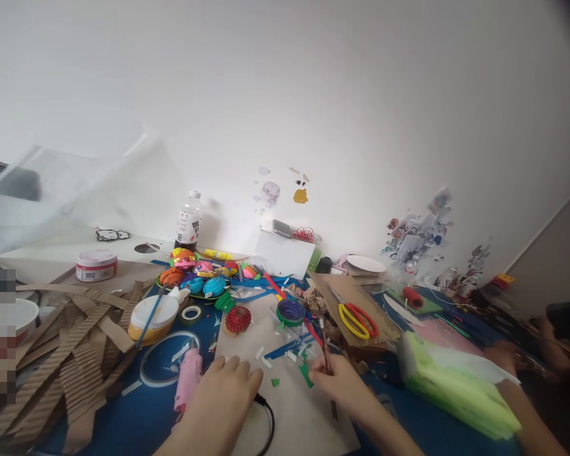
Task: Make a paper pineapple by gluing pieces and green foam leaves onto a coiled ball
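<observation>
My left hand (225, 389) rests on a white sheet (289, 405) with its fingers curled loosely, right beside a pink glue gun (188, 378) whose black cord (268, 421) runs under the wrist. My right hand (344, 386) is closed round a thin brush-like stick (325, 354) that stands up from its fingers. Small green and white paper scraps (285, 364) lie between the two hands. Just beyond them sit a red paper dome (238, 319) and a green-and-purple coiled paper bowl (291, 311).
Corrugated cardboard strips (61, 361) pile up at the left. A tub with a brush (152, 316), a tape roll (191, 313), scissors on cardboard (358, 320), a green tissue pack (456, 386), a bottle (189, 221) and coloured paper shapes (197, 272) crowd the blue table. Another person (551, 354) sits at the right.
</observation>
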`<state>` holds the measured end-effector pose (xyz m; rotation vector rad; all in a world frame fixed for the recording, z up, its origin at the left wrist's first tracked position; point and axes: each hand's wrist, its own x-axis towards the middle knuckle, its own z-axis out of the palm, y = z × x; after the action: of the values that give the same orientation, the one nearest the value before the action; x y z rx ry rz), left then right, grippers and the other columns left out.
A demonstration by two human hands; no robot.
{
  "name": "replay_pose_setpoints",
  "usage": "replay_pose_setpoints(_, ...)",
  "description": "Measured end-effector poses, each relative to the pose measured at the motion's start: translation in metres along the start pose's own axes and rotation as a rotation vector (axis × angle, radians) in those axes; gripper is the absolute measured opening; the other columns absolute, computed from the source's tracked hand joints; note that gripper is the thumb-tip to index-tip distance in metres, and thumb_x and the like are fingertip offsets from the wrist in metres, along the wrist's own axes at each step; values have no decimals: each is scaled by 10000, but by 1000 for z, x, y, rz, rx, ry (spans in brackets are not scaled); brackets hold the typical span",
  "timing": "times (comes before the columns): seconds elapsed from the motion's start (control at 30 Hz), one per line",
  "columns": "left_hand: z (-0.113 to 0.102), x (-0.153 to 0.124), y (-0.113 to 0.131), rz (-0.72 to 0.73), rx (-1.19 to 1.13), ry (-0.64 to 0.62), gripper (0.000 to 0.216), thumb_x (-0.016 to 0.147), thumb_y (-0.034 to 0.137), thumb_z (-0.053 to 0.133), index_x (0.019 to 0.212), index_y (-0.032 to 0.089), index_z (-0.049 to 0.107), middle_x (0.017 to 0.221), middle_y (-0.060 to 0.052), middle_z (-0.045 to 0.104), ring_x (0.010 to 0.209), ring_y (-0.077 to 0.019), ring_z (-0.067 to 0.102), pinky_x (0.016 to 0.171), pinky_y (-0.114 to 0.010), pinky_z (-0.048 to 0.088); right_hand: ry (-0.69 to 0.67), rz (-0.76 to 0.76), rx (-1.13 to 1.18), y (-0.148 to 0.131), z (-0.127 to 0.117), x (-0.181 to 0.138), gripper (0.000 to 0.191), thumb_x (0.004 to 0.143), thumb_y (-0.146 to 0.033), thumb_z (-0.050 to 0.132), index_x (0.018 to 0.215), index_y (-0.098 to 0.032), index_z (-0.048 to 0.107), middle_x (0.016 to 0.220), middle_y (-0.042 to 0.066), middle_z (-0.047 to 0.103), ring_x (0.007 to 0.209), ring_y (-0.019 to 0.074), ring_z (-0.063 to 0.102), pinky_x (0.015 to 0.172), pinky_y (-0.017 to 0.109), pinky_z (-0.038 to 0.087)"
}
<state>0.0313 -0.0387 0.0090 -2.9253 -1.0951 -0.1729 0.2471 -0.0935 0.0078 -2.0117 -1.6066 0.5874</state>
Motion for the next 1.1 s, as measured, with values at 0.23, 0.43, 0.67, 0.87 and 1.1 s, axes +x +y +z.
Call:
replay_pose_setpoints(0.23,-9,-3,-4,-62,5,-32,323,709,-18,405,894,138,619,903,-133,669,879,-284,613,790,-438,431,-167,-43,-10,-11,17,-7,167,729,-160,465,568,-196,438,421,-78,392,382,96,429,385,173,288)
replay_pose_setpoints(0.43,-7,-3,-3,-90,-8,-18,329,740,-7,355,872,131,623,868,-135,667,842,-283,624,758,-437,443,73,-58,-256,-13,7,4,117,780,-178,489,673,-183,537,617,-19,580,573,129,536,506,187,310)
replay_pose_setpoints(0.67,-5,-1,-2,-96,-38,-38,258,792,83,403,929,138,614,913,-131,663,848,-291,618,759,-451,439,284,56,-602,-12,-17,17,175,843,-152,430,844,-168,604,755,105,685,694,243,633,521,252,287)
replay_pose_setpoints(0.87,3,0,-1,-96,-38,-19,274,771,51,413,938,139,612,912,-132,663,842,-304,628,743,-470,454,271,94,-712,-12,-14,26,192,836,-143,453,855,-156,643,758,133,711,708,283,672,520,271,345)
replay_pose_setpoints(1.1,11,4,-3,-44,-53,-35,207,826,76,444,949,129,602,927,-141,666,861,-302,636,727,-449,470,311,-59,-564,-2,-3,10,305,877,-232,354,993,-218,636,801,78,731,730,258,682,568,289,446)
